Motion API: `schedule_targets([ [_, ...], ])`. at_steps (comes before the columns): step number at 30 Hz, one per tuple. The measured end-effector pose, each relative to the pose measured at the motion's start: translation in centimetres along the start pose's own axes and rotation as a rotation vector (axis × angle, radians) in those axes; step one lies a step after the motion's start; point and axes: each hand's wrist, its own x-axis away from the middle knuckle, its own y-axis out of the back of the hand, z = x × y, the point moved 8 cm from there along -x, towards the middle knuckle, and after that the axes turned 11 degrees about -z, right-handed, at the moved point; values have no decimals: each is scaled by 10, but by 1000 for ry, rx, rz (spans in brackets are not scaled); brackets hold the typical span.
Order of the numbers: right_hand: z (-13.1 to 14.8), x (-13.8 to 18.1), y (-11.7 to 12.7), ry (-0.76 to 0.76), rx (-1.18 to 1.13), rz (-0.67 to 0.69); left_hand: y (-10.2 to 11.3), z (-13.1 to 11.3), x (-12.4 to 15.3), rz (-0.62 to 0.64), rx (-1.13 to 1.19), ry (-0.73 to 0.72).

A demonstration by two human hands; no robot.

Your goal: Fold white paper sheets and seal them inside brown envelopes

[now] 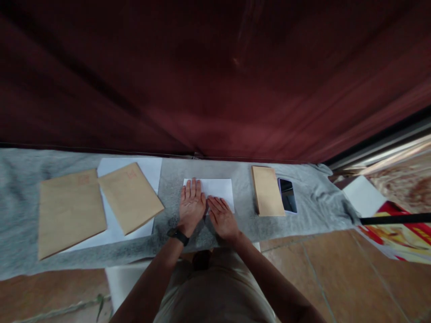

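Note:
A white sheet of paper [218, 186], small and rectangular, lies on the grey cloth in front of me. My left hand [192, 204] rests flat on its left part, fingers stretched out and pointing away from me; a dark band is on that wrist. Lower on the sheet, my right hand [222, 218] lies palm down, its fingers extended and slanting to the left. The fingertips of the right hand come close to the left thumb. Both hands cover the near left part of the paper, so I cannot see whether it is folded there.
Left on the grey cloth [175, 170] are a large brown envelope [70, 211] and a smaller brown envelope [133, 197], overlapping white paper [153, 172]. To the right, a stack of brown envelopes [268, 190] sits beside a phone [288, 196]. A dark red surface [215, 112] rises behind.

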Motion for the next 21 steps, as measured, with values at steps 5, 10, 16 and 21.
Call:
schedule_targets([
  [5, -8, -22, -2, -4, 30, -9, 0, 0, 0, -28, -1, -15],
  [10, -24, -67, -7, -68, 48, -45, -3, 1, -2, -4, -10, 9],
  [16, -31, -78, -12, -106, 44, -92, -7, 2, -2, 18, -34, 15],
  [21, -19, -43, -8, -56, 59, -72, -7, 2, -1, 3, -35, -7],
])
